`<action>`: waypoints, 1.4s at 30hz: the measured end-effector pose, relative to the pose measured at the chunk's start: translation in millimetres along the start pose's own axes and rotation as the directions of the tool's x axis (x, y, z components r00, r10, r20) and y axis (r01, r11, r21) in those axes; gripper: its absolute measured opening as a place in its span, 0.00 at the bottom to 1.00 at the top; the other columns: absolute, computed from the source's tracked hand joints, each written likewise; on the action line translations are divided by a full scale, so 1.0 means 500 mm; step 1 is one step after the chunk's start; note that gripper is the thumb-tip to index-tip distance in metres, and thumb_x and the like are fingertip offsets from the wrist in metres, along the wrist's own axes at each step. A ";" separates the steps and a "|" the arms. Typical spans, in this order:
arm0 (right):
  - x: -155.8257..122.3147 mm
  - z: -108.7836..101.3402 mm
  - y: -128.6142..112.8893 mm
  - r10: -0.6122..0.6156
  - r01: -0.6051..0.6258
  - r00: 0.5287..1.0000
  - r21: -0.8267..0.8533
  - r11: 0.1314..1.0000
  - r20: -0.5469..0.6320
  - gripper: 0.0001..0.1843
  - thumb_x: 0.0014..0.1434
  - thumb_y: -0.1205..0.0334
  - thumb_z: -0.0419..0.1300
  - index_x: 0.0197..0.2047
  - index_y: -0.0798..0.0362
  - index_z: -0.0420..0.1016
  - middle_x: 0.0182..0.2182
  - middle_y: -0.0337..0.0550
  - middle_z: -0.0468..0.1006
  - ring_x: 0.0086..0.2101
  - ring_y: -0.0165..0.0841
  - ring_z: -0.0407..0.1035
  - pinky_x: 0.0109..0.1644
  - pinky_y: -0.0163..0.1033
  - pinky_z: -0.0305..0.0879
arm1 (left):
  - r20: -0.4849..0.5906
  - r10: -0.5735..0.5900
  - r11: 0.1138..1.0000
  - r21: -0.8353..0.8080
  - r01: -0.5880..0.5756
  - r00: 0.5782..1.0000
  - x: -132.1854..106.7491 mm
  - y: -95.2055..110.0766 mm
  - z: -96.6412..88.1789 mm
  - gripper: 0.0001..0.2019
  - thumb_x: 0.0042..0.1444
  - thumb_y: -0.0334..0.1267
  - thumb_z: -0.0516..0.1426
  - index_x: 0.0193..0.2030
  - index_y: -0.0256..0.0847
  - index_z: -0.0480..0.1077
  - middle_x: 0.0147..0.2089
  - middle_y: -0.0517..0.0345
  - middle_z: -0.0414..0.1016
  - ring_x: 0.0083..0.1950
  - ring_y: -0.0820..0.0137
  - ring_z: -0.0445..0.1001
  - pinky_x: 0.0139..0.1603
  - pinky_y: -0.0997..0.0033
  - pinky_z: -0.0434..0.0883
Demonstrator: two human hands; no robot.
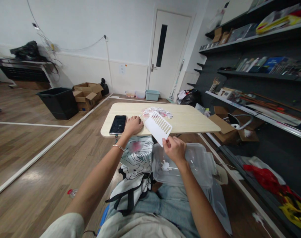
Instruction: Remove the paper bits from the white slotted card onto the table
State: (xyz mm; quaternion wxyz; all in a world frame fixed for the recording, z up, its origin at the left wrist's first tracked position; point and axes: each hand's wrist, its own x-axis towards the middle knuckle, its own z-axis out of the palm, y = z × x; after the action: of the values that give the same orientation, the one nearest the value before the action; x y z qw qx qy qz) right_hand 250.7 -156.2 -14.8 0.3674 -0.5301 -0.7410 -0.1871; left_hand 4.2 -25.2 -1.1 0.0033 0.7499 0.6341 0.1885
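A white card (157, 129) with a row of long cut-out slots is pinched at its near corner by my right hand (174, 148). It is tilted over the table's front edge, above a clear plastic bin (197, 165). Palm down, my left hand (134, 125) rests on the pale table (190, 120) near its front edge, fingers apart and slightly bent, with no object seen in it. A black phone (118, 124) lies just left of that hand. Behind the card spreads a pile of small white and pinkish paper pieces (161, 111). A few white scraps (165, 165) are in the bin.
Patterned cloth (138, 158) hangs over my lap beside the bin. A black trash bin (58, 102) and cardboard boxes (87, 94) stand at left. Loaded shelves (254, 72) line the right side. A small red-capped clear item (72, 192) lies on the floor.
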 end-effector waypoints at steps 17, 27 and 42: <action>0.062 0.016 0.076 0.210 -0.280 0.947 0.307 0.909 0.244 0.23 0.64 0.44 0.54 0.23 0.49 0.68 0.21 0.41 0.78 0.25 0.34 0.71 0.30 0.37 0.55 | -0.004 -0.032 0.999 0.016 0.032 0.999 0.002 0.009 -0.005 0.19 0.68 0.44 0.47 0.57 0.40 0.71 0.63 0.39 0.72 0.66 0.50 0.69 0.66 0.48 0.63; 0.071 0.026 0.154 0.262 -0.411 0.909 0.599 0.687 0.323 0.26 0.58 0.35 0.59 0.24 0.49 0.65 0.18 0.40 0.73 0.22 0.35 0.68 0.28 0.37 0.61 | 0.012 -0.038 0.999 0.028 0.038 0.999 0.001 0.012 -0.011 0.19 0.69 0.45 0.46 0.56 0.39 0.71 0.63 0.39 0.71 0.65 0.51 0.68 0.65 0.50 0.63; 0.082 0.037 0.191 0.308 -0.463 0.886 0.652 0.601 0.346 0.26 0.54 0.36 0.63 0.23 0.49 0.66 0.18 0.39 0.73 0.21 0.34 0.68 0.26 0.38 0.64 | 0.008 -0.032 0.998 0.050 0.032 0.999 0.001 0.012 -0.009 0.20 0.69 0.45 0.45 0.57 0.39 0.70 0.63 0.38 0.71 0.64 0.49 0.68 0.64 0.49 0.63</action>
State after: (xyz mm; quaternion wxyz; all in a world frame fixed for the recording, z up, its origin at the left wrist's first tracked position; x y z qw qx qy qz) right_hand 325.5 -82.5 -7.3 0.5008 -0.5070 -0.6534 0.2555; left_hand 8.6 -26.7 4.6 -0.0098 0.7403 0.6504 0.1694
